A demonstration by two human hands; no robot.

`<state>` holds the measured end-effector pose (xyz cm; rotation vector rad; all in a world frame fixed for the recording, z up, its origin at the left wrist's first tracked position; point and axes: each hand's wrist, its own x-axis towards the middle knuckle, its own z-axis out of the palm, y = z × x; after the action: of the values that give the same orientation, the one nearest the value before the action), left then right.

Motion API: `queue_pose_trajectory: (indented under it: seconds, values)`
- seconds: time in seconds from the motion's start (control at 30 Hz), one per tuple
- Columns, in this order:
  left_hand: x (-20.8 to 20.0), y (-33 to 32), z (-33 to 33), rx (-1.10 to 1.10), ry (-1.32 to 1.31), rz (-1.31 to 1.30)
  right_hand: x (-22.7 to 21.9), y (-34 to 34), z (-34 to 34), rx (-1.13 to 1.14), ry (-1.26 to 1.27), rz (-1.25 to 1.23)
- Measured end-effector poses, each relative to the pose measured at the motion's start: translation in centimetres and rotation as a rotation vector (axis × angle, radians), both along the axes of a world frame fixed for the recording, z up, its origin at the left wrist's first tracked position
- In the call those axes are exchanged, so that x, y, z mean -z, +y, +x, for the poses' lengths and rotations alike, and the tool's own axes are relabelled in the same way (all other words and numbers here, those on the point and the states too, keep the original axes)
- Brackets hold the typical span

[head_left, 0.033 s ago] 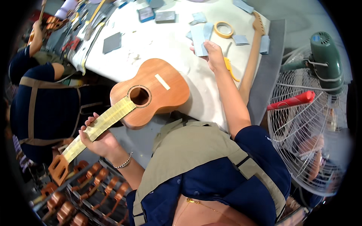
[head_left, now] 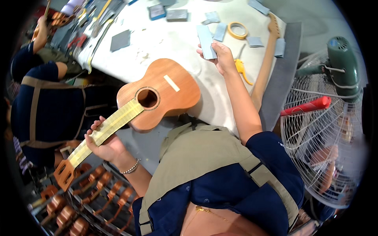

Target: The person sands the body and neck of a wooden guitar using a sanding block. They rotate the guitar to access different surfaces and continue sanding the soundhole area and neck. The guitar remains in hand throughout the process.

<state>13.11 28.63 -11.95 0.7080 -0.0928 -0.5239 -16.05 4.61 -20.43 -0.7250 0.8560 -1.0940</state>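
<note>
My left hand (head_left: 109, 146) is wrapped round the neck of a small ukulele (head_left: 179, 97), whose fretboard is covered with yellow masking tape. Its wooden body rests at the table's near edge, with the sound hole and a pale bridge-shaped patch facing up. The slotted headstock (head_left: 65, 173) points down to the left. Over the table, my right hand (head_left: 221, 57) pinches a folded light-blue strip of sandpaper (head_left: 204, 36) between thumb and fingers. Close behind it lie another blue sandpaper piece (head_left: 220, 31) and a roll of yellow tape (head_left: 237, 30).
A yellow-handled tool (head_left: 243, 70) and a loose guitar neck (head_left: 263, 70) lie on the table's right. Sanding blocks (head_left: 176, 15) and a dark sheet (head_left: 120, 40) sit farther back. A caged fan (head_left: 315, 141) stands right, a rack of ukulele bodies (head_left: 102, 185) lower left. A co-worker (head_left: 51, 110) is at left.
The whole view has shifted slightly. My right hand with the sandpaper strip has moved a little left relative to the table, away from the blue piece behind it. My left hand keeps its hold.
</note>
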Motion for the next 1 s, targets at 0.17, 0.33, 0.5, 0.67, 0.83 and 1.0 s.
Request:
queue_pose_trajectory:
  seconds: [0.17, 0.33, 0.5, 0.67, 0.83, 1.0]
  values:
    - [2.4, 3.7, -1.1, -0.114, 0.072, 0.011, -1.1, 3.8, 2.8, -0.309, 0.135, -0.059]
    - [4.6, 5.1, -1.3, -0.187, 0.146, 0.016, -3.9, 7.8, 4.5, -0.208, 0.563, -0.381]
    - [7.7, 7.2, -0.5, -0.159, 0.216, -0.11, -2.6, 12.8, 6.1, -0.172, 1.112, -1.459]
    - [10.4, 8.3, 0.4, -0.169, 0.4, -0.115, 1.4, 13.7, 6.1, -0.7, 0.781, -1.456]
    - [11.6, 9.1, 1.1, -0.153, 0.405, -0.111, 2.9, 11.9, 7.2, -0.874, 0.74, -1.394]
    - [11.0, 8.7, 0.8, -0.142, 0.323, -0.104, 2.1, 14.4, 8.9, -0.815, 0.81, -1.715]
